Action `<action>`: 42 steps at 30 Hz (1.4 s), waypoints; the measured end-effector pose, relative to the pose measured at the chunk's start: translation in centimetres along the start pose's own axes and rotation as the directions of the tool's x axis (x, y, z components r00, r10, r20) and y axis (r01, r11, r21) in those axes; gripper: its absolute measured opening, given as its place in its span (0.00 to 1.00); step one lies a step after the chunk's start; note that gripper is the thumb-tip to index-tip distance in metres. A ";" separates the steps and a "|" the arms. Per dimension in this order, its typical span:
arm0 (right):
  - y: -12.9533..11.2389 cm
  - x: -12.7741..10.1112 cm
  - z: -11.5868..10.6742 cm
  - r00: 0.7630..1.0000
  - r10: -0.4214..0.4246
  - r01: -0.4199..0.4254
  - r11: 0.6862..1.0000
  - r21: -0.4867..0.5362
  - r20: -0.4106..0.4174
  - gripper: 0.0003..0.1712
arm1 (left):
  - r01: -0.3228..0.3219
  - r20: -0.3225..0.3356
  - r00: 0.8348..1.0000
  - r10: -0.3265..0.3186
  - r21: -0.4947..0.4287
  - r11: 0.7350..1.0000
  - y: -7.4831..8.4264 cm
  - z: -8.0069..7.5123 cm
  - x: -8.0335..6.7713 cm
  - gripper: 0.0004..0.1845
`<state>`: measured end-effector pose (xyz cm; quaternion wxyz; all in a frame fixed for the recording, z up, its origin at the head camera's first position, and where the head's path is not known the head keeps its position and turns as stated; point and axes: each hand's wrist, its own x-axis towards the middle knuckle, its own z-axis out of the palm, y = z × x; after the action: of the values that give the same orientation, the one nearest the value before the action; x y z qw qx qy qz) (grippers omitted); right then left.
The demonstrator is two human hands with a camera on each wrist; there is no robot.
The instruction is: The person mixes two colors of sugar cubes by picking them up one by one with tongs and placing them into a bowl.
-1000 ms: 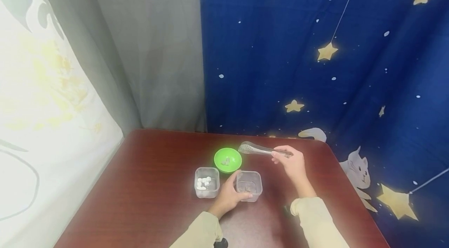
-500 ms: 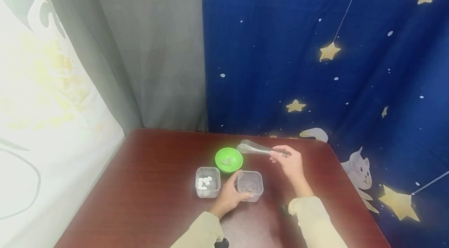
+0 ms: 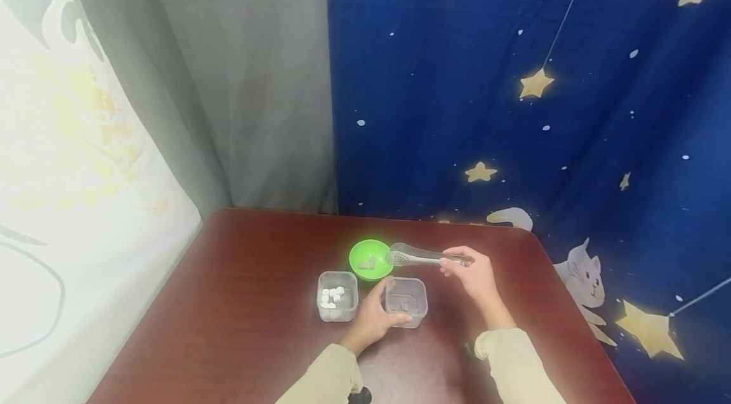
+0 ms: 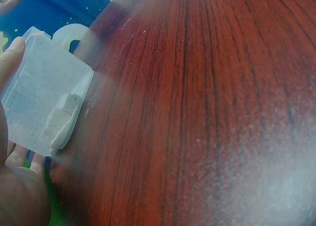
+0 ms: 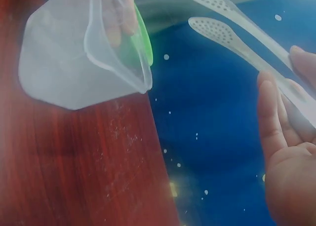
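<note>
Bowl (image 3: 370, 248), tongs (image 3: 419, 258) by its right edge

Left tub (image 3: 342, 316) on table (image 3: 257, 302) held white cubes (image 3: 334, 293). Bowl had grey bits (image 3: 370, 262). Left hand (image 3: 371, 318) gripped right tub (image 3: 408, 293), small grey piece (image 3: 404, 307) inside. Tongs stood spread, pinched between right hand's (image 3: 471, 272) thumb and fingers.

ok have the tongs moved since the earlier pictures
Yes: in the head view, the tongs have moved down the picture against the green bowl, tips now overlapping its right rim.

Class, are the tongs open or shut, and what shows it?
Open: the right wrist view shows a clear gap between the two perforated ends of the tongs.
</note>
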<state>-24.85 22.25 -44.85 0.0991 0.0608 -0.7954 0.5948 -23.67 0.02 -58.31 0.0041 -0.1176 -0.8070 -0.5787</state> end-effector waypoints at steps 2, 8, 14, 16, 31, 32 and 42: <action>0.1 -0.2 -0.2 1.000 0.004 -0.004 1.000 -0.008 0.019 0.13 | 0.004 -0.001 1.000 -0.004 -0.004 1.000 -0.1 0.0 0.0 0.54; 0.7 -0.7 -0.6 0.996 0.043 -0.043 0.999 -0.001 0.079 0.13 | 0.005 -0.006 1.000 -0.005 -0.012 1.000 -0.1 -0.1 0.0 0.53; 1.2 -1.2 -0.8 0.988 0.049 -0.040 0.997 -0.058 0.146 0.14 | 0.012 -0.005 1.000 -0.013 -0.030 0.999 -0.2 -0.1 0.0 0.53; 1.3 -1.4 -0.9 0.986 0.053 -0.042 0.997 -0.068 0.156 0.14 | 0.012 -0.006 1.000 -0.012 -0.027 1.000 -0.2 -0.2 0.0 0.53; 5.2 -1.0 -0.3 0.975 0.073 -0.055 0.994 -0.089 0.208 0.14 | -0.016 0.009 1.000 0.016 -0.014 1.000 -0.3 -0.1 0.1 0.51; 5.6 -1.0 -0.2 0.975 0.074 -0.055 0.994 -0.094 0.210 0.15 | -0.019 0.010 1.000 0.020 -0.015 1.000 -0.3 -0.1 0.1 0.51; 5.9 -1.3 0.3 0.972 0.040 -0.008 0.990 -0.138 0.233 0.15 | -0.027 0.018 0.999 0.028 -0.018 0.999 -0.1 0.1 0.1 0.50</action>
<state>-24.88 23.56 -50.71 0.0008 0.1145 -0.8409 0.5290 -23.77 0.07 -58.46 0.0037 -0.1340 -0.8002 -0.5846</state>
